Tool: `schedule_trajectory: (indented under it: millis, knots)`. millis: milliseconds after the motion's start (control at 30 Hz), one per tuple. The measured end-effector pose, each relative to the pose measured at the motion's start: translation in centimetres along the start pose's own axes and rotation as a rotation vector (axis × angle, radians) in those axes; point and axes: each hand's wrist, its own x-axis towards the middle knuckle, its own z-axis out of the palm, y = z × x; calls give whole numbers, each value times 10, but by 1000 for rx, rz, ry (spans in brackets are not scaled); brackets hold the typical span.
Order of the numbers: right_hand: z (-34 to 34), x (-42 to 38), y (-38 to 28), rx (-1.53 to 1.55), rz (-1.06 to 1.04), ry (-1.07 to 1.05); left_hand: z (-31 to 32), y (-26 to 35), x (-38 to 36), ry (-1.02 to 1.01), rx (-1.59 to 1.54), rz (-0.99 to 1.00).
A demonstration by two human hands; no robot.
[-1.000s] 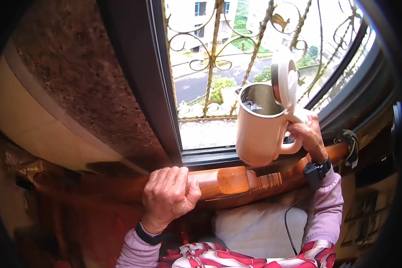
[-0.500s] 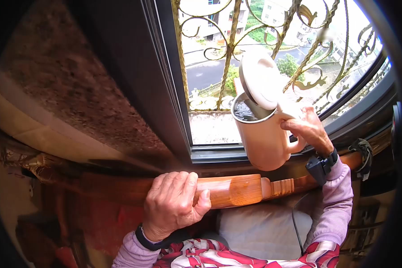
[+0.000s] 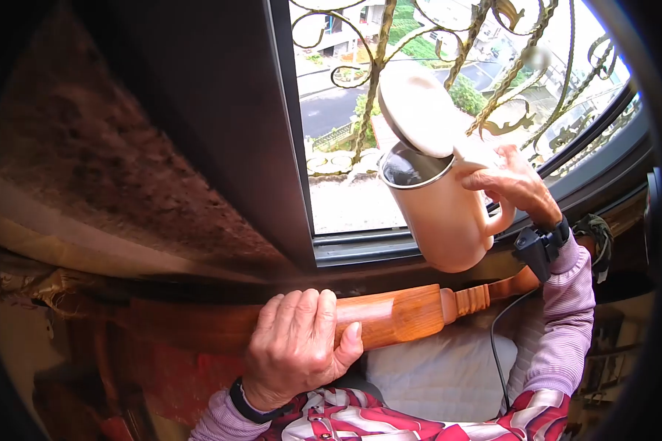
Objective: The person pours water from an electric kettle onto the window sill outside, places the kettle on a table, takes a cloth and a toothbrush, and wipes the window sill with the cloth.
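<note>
A pale pink kettle point(image 3: 449, 224) is tilted left at the open window, its white lid point(image 3: 415, 109) raised and liquid visible inside. My right hand point(image 3: 518, 185) grips it by the top of the handle, fingers closed. Liquid seems to run from its left rim, though glare blurs this. Lower down, my left hand point(image 3: 298, 345) is wrapped over a polished wooden rail point(image 3: 390, 316), with the thumb on the near side.
Twisted metal window bars point(image 3: 379, 66) stand beyond the kettle. The dark window frame point(image 3: 360, 250) runs below and beside it. A knotted cloth point(image 3: 594, 239) hangs at the right, and a black cable point(image 3: 496, 353) hangs from my right wrist. White padding point(image 3: 426, 375) lies below the rail.
The kettle and my right hand have shifted slightly right and up, with the kettle tilted further. My left hand and the rail appear slightly further right and lower.
</note>
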Motion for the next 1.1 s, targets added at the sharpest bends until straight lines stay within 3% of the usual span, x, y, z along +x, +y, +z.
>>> schedule_trajectory:
  millis: [100,200,267,400,567,767,1100]
  knots:
    - [-1,-2,-5,154,247,34,2,-2,-2,5,7,18]
    - [-10,12,-13,438,768,48,4,-3,-3,8,16,28]
    - [-14,17,-25,505,955,85,6,-5,-5,13,13,32]
    - [-5,-4,-2,297,657,62,7,-11,-7,10,-3,35]
    - [-27,5,-15,410,935,-73,7,-7,-5,13,9,49]
    - [-16,-2,-12,470,933,94,8,-9,-6,13,10,55]
    - [-20,5,-17,365,957,-5,10,-9,-9,4,11,64]
